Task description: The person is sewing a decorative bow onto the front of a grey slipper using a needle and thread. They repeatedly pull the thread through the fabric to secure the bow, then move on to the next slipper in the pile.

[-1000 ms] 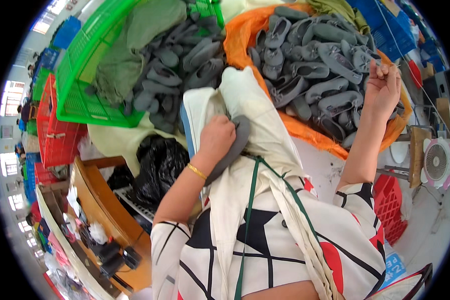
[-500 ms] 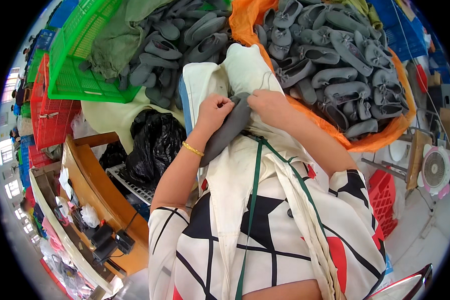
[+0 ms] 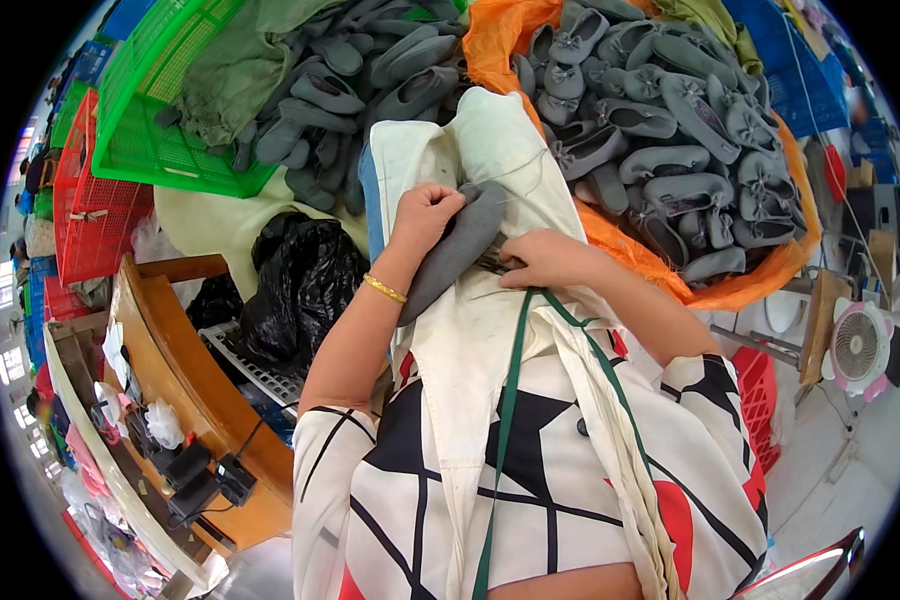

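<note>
A grey fabric shoe (image 3: 455, 255) lies slantwise over my lap, sole side partly toward me. My left hand (image 3: 425, 215) pinches its upper end between thumb and fingers. A thin thread (image 3: 538, 178) loops out over the white cloth to the right of the shoe. Lower down, my right hand (image 3: 545, 258) is at the lap with curled fingers, beside a small dark patch of things (image 3: 490, 262) on the apron. What those fingers hold, if anything, is hidden. White cloth (image 3: 500, 130) covers my legs.
Ahead on the left, a green crate (image 3: 185, 165) stands by a heap of grey shoes (image 3: 325, 95). An orange sack (image 3: 660, 270) full of bow-trimmed grey shoes (image 3: 690, 195) is ahead on the right. A black plastic bag (image 3: 300, 280) and wooden desk (image 3: 195, 370) lie left; a fan (image 3: 858, 345) stands right.
My right hand has left the upper end of the shoe and come down to the lap. My left hand keeps its pinch, and the shoe has shifted slightly.
</note>
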The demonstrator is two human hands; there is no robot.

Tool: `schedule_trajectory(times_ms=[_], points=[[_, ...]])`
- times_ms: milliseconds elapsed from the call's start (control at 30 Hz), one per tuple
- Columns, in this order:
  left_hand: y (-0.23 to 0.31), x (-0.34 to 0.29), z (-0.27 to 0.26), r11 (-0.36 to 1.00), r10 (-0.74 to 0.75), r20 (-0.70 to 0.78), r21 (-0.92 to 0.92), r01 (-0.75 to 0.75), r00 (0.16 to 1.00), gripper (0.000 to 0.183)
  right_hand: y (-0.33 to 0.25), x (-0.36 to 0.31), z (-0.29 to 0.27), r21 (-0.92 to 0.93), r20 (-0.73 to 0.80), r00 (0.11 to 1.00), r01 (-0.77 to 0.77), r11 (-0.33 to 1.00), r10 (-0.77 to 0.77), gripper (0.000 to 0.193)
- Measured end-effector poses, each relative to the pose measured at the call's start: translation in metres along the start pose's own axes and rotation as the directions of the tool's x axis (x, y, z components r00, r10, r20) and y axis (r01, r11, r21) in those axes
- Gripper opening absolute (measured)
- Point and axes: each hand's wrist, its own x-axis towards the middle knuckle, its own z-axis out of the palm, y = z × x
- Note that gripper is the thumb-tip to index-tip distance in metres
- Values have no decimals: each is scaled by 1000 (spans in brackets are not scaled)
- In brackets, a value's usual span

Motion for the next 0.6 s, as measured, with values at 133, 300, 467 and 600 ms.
schedule_trajectory(times_ms=[133, 300, 467, 600], points=[[0, -1, -2, 994, -75, 10, -84, 75, 997, 15, 10, -18, -28, 450, 150, 985, 6, 893, -82, 39], [8, -6, 4, 973, -156, 28, -170, 158, 987, 15, 1, -23, -47, 838, 80, 988, 7, 545, -136, 34], [18, -11, 3, 961, -182, 49, -205, 188, 982, 14, -9, 7, -50, 139, -354, 932, 128, 982, -72, 43], [15, -11, 4, 939, -221, 74, -254, 233, 972, 10, -14, 18, -51, -231, -403, 911, -11, 973, -86, 41]])
